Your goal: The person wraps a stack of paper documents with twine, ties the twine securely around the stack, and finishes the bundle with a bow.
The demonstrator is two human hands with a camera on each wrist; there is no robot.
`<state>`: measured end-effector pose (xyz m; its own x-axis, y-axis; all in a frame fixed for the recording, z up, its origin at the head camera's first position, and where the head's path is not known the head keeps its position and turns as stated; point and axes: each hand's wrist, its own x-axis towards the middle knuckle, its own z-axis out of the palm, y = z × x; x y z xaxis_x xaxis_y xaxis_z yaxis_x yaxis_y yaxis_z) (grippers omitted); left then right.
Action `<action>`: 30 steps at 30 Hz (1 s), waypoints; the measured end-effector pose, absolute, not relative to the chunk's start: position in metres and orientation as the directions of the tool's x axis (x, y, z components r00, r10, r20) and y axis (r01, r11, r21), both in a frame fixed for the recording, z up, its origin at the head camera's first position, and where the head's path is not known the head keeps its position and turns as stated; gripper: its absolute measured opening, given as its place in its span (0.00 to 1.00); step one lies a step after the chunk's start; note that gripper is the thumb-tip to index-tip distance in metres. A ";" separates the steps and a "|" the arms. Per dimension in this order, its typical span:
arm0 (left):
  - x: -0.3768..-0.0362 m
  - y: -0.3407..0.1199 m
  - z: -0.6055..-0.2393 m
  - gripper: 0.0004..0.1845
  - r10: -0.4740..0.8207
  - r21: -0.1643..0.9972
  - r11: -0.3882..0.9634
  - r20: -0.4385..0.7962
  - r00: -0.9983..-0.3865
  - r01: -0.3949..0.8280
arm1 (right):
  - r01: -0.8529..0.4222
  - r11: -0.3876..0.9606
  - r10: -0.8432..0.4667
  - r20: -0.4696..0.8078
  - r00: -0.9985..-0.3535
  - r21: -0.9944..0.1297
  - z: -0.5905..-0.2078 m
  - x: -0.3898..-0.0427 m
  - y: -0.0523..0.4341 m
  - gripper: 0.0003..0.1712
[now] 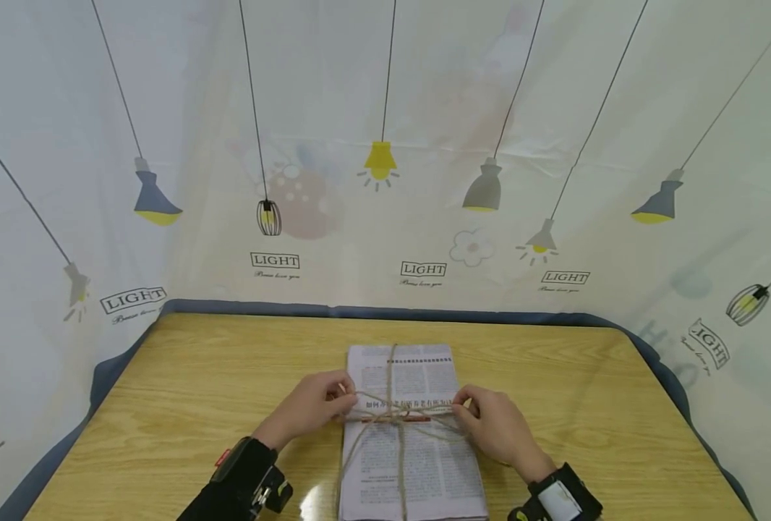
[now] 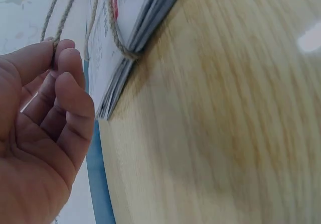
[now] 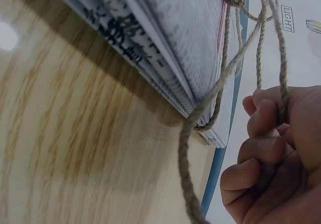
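A stack of folded newspapers [image 1: 375, 463] lies on the table, bound lengthwise and crosswise with brown jute twine [image 1: 401, 463]. The strands cross at a knot [image 1: 395, 415] on top of the stack. At the left edge, my left hand [image 1: 317, 402] pinches a doubled strand of twine [image 2: 64, 17] between thumb and index finger, its other fingers loosely curled. Opposite it, my right hand [image 1: 499, 425] pinches another doubled strand [image 3: 282, 48] by the right edge. Both strands run taut to the knot. A loose length of twine [image 3: 184, 158] hangs past the stack's side in the right wrist view.
The wood-grain table [image 1: 229, 362] extends to both sides of the stack. Behind it and at the sides hangs a pale cloth [image 1: 333, 87] printed with lamps, with a dark blue border [image 1: 424, 313] along the table's edge. Each wrist wears a black strap [image 1: 245, 470].
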<state>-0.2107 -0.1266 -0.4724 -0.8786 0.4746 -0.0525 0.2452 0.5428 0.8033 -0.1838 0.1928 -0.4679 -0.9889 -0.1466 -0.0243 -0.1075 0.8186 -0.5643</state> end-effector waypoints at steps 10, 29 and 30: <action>-0.205 -0.149 -0.477 0.09 0.429 0.795 0.551 -0.007 -0.903 0.256 | -0.042 0.828 -0.081 -0.045 -0.996 -0.559 -0.469 -0.184 0.200 0.04; -0.201 -0.161 -0.485 0.07 0.334 0.781 0.589 -0.003 -0.943 0.207 | 0.006 0.835 -0.041 -0.073 -0.997 -0.551 -0.476 -0.186 0.212 0.04; -0.201 -0.161 -0.485 0.07 0.331 0.780 0.591 0.001 -0.944 0.208 | 0.008 0.834 -0.039 -0.074 -0.997 -0.552 -0.476 -0.186 0.213 0.04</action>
